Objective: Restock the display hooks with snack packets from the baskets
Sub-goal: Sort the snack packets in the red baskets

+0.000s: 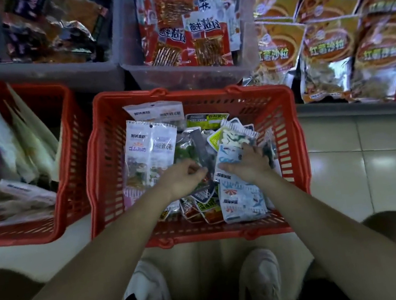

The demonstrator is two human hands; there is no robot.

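Shop floor: red slatted plastic shopping baskets [289, 137], grey plastic bins [181, 77] of red-and-white snack packets [186, 39], rows of identical orange foil bags [325, 50].

The red slatted plastic basket [97, 164] is open above; the left hand [185, 177] and right hand [247, 165] reach in over its near rim. Loose snack packets [149, 151] cover its bottom. A second red basket [72, 132] stands just left, 2 grey plastic bins [54, 73] crowd the far side, and the pale tiled floor [370, 151] lies bare on the right.

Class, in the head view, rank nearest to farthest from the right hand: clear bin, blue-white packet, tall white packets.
1. blue-white packet, in the right hand.
2. tall white packets, red basket's left.
3. clear bin, beyond it.
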